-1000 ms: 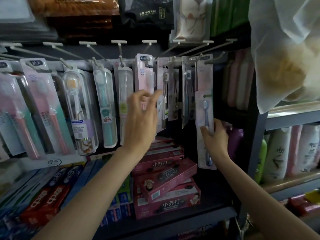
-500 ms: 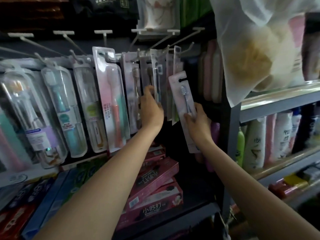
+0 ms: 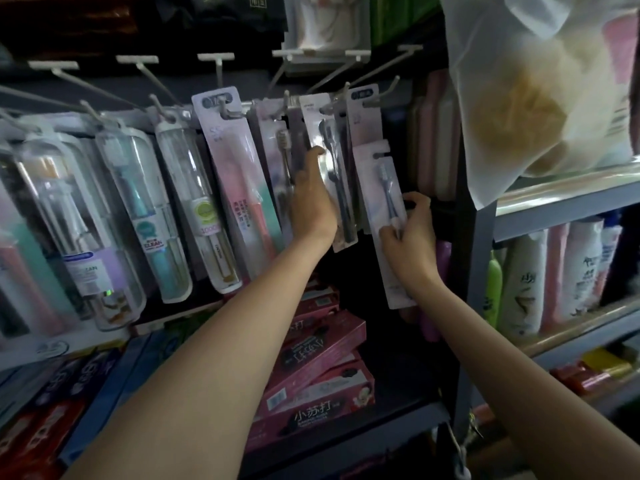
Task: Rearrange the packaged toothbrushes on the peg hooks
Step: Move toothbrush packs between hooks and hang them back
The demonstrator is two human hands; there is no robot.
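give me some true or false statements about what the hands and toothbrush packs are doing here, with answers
1. The right hand holds a white toothbrush pack that is off its hook. True.
2. The left hand rests on the pink boxes. False: it reaches among the hanging packs.
3. Pink boxes are stacked below the hooks. True.
4. The pink and teal pack lies on the shelf. False: it hangs on a peg hook.

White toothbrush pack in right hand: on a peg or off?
Off. The white pack is held in the right hand, its hang hole empty below the pegs.
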